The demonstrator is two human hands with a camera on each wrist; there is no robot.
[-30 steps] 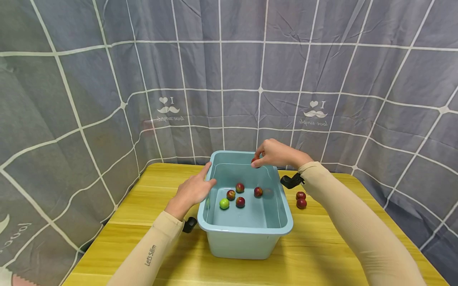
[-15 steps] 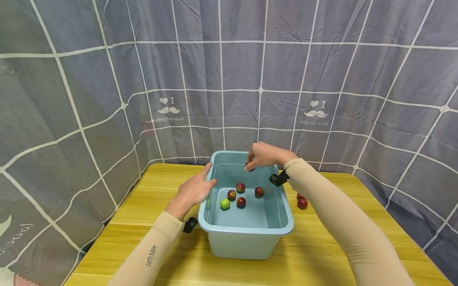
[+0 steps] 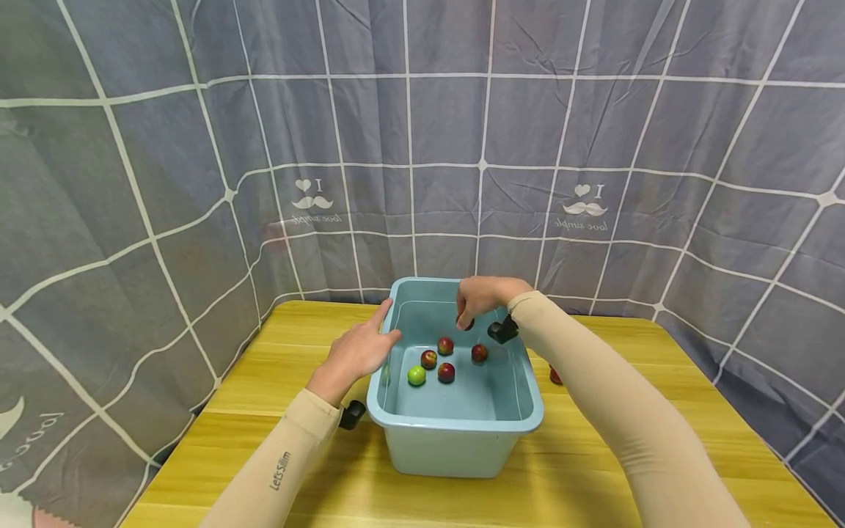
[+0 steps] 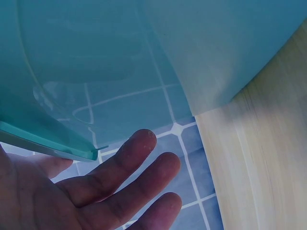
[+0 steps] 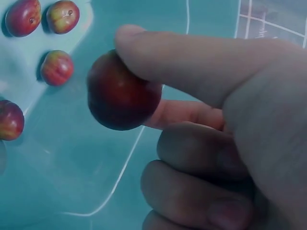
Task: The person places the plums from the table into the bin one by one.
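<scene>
My right hand [image 3: 485,293] is inside the far right part of a light blue plastic tub [image 3: 455,424]. Between thumb and forefinger it pinches a dark red plum [image 5: 122,93], held above the tub floor; the other fingers are curled. My left hand [image 3: 356,356] rests at the tub's left rim, and its fingers [image 4: 158,179] are loosely straight along the outside wall. On the tub floor lie several red plums [image 3: 446,372] and one green fruit [image 3: 416,375], grouped towards the middle and left.
The tub stands on a yellow wood-grain table [image 3: 264,367]. Right of the tub, a red plum [image 3: 555,375] shows partly from behind my right forearm. A grey curtain [image 3: 442,132] with white grid lines surrounds the table.
My right hand has moved left and down into the tub with the plum. The right forearm now covers most of the plums on the table. My left hand stays at the rim.
</scene>
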